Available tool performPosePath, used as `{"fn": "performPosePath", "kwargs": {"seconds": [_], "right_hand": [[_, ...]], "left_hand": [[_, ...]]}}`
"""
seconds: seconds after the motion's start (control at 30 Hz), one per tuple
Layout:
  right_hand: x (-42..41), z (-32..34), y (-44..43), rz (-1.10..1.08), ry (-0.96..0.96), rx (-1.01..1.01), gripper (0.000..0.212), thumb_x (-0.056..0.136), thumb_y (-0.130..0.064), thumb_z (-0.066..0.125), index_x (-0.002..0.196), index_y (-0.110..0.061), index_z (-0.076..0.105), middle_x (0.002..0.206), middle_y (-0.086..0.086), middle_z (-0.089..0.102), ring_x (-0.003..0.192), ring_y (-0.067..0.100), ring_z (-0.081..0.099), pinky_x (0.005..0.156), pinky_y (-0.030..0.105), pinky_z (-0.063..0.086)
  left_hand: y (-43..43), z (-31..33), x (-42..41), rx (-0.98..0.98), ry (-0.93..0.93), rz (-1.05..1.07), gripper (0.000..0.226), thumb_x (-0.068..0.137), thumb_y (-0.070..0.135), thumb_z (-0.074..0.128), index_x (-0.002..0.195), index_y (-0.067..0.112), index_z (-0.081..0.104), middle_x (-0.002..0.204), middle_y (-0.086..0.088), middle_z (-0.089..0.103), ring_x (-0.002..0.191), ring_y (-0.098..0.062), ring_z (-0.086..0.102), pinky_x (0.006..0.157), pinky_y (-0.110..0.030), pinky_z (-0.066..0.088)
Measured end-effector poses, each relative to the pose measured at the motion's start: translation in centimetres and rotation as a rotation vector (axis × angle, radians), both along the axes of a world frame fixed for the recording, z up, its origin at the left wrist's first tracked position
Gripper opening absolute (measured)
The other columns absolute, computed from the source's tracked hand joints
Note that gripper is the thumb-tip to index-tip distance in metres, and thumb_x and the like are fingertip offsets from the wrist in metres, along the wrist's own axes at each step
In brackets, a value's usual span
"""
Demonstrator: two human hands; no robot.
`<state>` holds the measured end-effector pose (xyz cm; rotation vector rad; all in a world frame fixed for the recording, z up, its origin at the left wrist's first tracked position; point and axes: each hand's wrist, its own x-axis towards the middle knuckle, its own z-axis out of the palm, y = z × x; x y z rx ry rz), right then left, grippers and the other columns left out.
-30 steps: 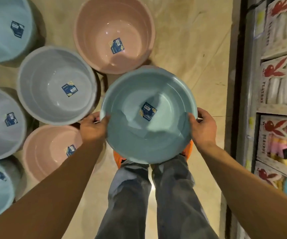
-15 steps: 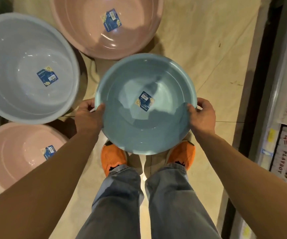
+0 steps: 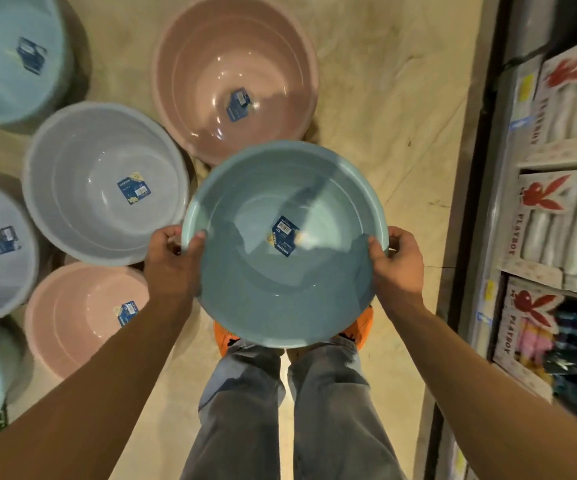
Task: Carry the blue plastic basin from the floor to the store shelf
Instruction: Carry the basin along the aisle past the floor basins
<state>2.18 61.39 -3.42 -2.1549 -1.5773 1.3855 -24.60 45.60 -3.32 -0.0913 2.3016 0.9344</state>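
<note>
I hold the blue plastic basin (image 3: pixel 280 292) level in front of me, above my legs and orange shoes. It is round and empty, with a dark blue label stuck in its middle. My left hand (image 3: pixel 171 261) grips its left rim, thumb inside. My right hand (image 3: pixel 398 265) grips the right rim the same way. The store shelf (image 3: pixel 488 237) runs along the right edge of the view, its front stacked with boxed goods.
Several more basins stand on the beige floor at left: a pink one (image 3: pixel 235 74) just beyond the held basin, a grey one (image 3: pixel 105 181), another pink one (image 3: pixel 83 317), and pale blue ones (image 3: pixel 13 57) further left. Bare floor lies between basins and shelf.
The view has swung back and up: more basins at left and more of the shelf at right show now. The basin stays gripped in both hands.
</note>
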Motion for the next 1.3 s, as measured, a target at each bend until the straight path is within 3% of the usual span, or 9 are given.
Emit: {"fn": "performPosePath", "kwargs": {"seconds": [0.13, 0.33, 0.47, 0.53, 0.67, 0.93, 1.03, 1.17, 1.3], "right_hand": [[-1.9, 6.7, 1.9, -0.037, 0.077, 0.027, 0.019, 0.099, -0.03, 0.064, 0.116, -0.029, 0.055, 0.097, -0.019, 0.06, 0.084, 0.002, 0.059, 0.067, 0.016, 0.049], [-6.1, 14.9, 7.5, 0.076, 0.133, 0.108, 0.022, 0.099, -0.025, 0.065, 0.119, -0.02, 0.057, 0.095, -0.019, 0.059, 0.078, 0.0, 0.057, 0.06, 0.002, 0.043], [-9.8, 16.6, 11.7, 0.089, 0.12, 0.121, 0.027, 0.098, -0.028, 0.066, 0.122, -0.024, 0.056, 0.098, -0.015, 0.06, 0.083, 0.003, 0.059, 0.072, 0.015, 0.049], [-11.9, 17.1, 13.3, 0.093, 0.104, 0.126, 0.031, 0.098, -0.03, 0.066, 0.127, -0.024, 0.057, 0.102, -0.008, 0.063, 0.086, 0.01, 0.061, 0.082, 0.027, 0.053], [-15.6, 16.7, 15.3, 0.093, 0.074, 0.146, 0.042, 0.099, -0.035, 0.065, 0.137, -0.021, 0.056, 0.11, -0.005, 0.065, 0.092, 0.014, 0.063, 0.087, 0.032, 0.055], [-21.6, 11.7, 17.3, 0.08, 0.071, 0.108, 0.03, 0.099, -0.031, 0.064, 0.128, -0.022, 0.061, 0.094, -0.019, 0.062, 0.079, 0.0, 0.06, 0.068, 0.012, 0.047], [-22.6, 9.1, 18.2, 0.068, 0.055, 0.082, 0.03, 0.097, -0.029, 0.065, 0.126, -0.02, 0.062, 0.092, -0.016, 0.063, 0.076, 0.002, 0.06, 0.068, 0.017, 0.047], [-23.7, 5.4, 19.4, 0.054, 0.049, 0.028, 0.027, 0.096, -0.027, 0.065, 0.123, -0.023, 0.064, 0.09, -0.013, 0.065, 0.077, 0.003, 0.06, 0.065, 0.017, 0.046], [-24.3, 1.3, 20.5, 0.057, 0.029, 0.011, 0.024, 0.096, -0.025, 0.063, 0.12, -0.022, 0.065, 0.097, -0.014, 0.063, 0.082, 0.003, 0.059, 0.07, 0.02, 0.048]], "left_hand": [[1.8, 7.2, -0.6, 0.063, 0.042, 0.054, 0.025, 0.092, 0.03, 0.075, 0.108, 0.019, 0.06, 0.081, 0.003, 0.064, 0.065, -0.014, 0.059, 0.048, -0.022, 0.049], [5.4, 14.2, -4.2, 0.102, 0.032, 0.09, 0.025, 0.094, 0.031, 0.071, 0.115, 0.02, 0.064, 0.089, 0.005, 0.07, 0.081, -0.02, 0.069, 0.081, -0.037, 0.056], [7.8, 15.7, -6.7, 0.113, 0.017, 0.087, 0.013, 0.096, 0.027, 0.068, 0.084, 0.029, 0.063, 0.084, -0.001, 0.066, 0.073, -0.02, 0.058, 0.068, -0.032, 0.052], [9.0, 15.7, -8.2, 0.11, -0.002, 0.118, 0.007, 0.096, 0.028, 0.068, 0.091, 0.032, 0.066, 0.084, 0.006, 0.068, 0.075, -0.018, 0.062, 0.069, -0.031, 0.052], [11.4, 15.3, -11.7, 0.076, 0.004, 0.147, 0.028, 0.093, 0.032, 0.069, 0.12, 0.022, 0.069, 0.099, 0.006, 0.073, 0.092, -0.02, 0.069, 0.082, -0.036, 0.054], [13.6, 11.2, -17.5, -0.041, 0.024, 0.08, 0.033, 0.089, 0.04, 0.066, 0.114, 0.019, 0.073, 0.097, 0.002, 0.074, 0.092, -0.023, 0.069, 0.083, -0.038, 0.054], [14.3, 8.9, -18.7, -0.078, 0.011, 0.049, 0.036, 0.087, 0.041, 0.066, 0.113, 0.018, 0.073, 0.096, 0.002, 0.075, 0.092, -0.023, 0.071, 0.084, -0.041, 0.058], [15.2, 6.0, -19.9, -0.108, 0.019, 0.021, 0.032, 0.094, 0.032, 0.066, 0.12, 0.015, 0.071, 0.098, 0.005, 0.071, 0.091, -0.018, 0.067, 0.074, -0.026, 0.05], [16.7, 2.1, -20.8, -0.127, -0.004, 0.027, 0.036, 0.093, 0.031, 0.068, 0.125, 0.016, 0.07, 0.1, 0.006, 0.07, 0.094, -0.021, 0.069, 0.084, -0.036, 0.057]]}}
